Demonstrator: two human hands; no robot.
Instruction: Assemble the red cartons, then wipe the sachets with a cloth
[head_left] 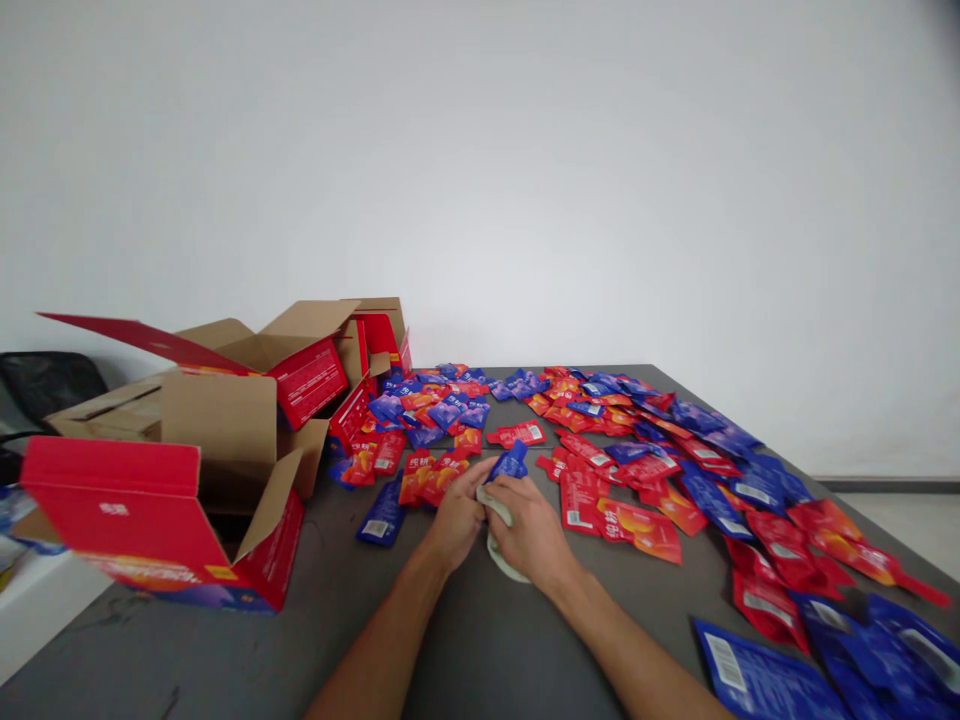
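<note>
both hands are meeting at the middle of the dark grey tabletop (465,640). the left hand (456,522) and the right hand (534,535) are curling closed around a small blue foil pouch (511,463) and a pale, crumpled, cloth-like piece (498,535) that is poking out between and below them; which fingers are pinching which item is hard to tell. the pouch is sitting just above the knuckles, its long axis tilting away from the person and slightly right, the far end pointing toward the scattered spread of red and blue foil pouches (645,450). to the left, an open red cardboard carton (161,525) is standing near. judging from here, the slick foil could be slipping out of the pinch, or a sweeping forearm could be nudging nearby pouches off the tabletop edge.
</note>
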